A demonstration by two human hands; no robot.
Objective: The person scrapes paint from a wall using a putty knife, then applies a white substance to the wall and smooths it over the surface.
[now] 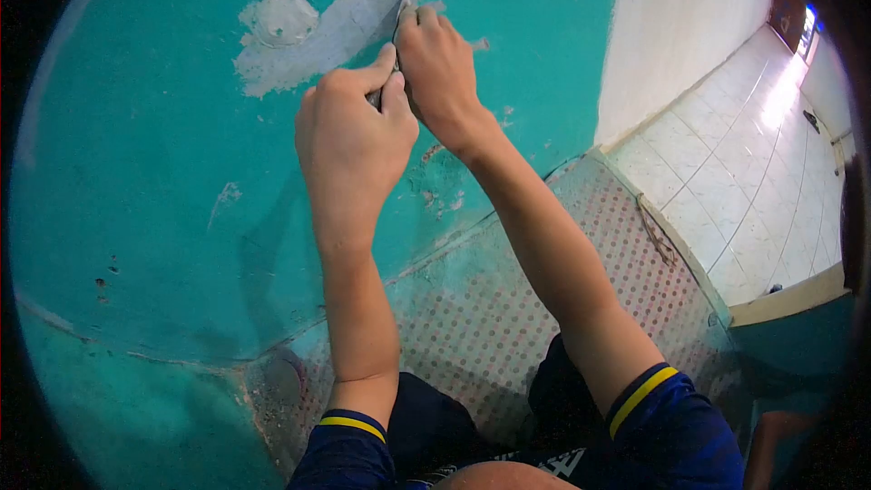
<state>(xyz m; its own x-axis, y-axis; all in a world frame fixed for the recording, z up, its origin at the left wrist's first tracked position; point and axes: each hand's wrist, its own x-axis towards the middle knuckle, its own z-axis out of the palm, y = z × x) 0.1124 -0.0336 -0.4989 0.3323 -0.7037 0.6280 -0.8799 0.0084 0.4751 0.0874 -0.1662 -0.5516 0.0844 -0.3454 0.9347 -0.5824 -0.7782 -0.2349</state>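
Observation:
Both my hands are closed around a scraper [401, 9], whose thin metal blade tip touches the wall. My right hand [437, 73] grips it near the blade, fingers pressed against the wall side. Lower down, my left hand [356, 141] wraps the dark handle [375, 98], its thumb and forefinger close to my right hand. Just left of the blade is a bare grey-white patch [349, 32] in the turquoise paint, with a rounded pale lump [283, 21] at its left end. Most of the scraper is hidden by my fingers.
The turquoise wall [163, 172] has small chips and scuffs. Below it lies a dotted floor [472, 327], with a string-like strand [655, 231] near its raised right edge [635, 186]. Beyond are a white wall [689, 18] and pale tiles [726, 181]. A bare limb [771, 449] shows at lower right.

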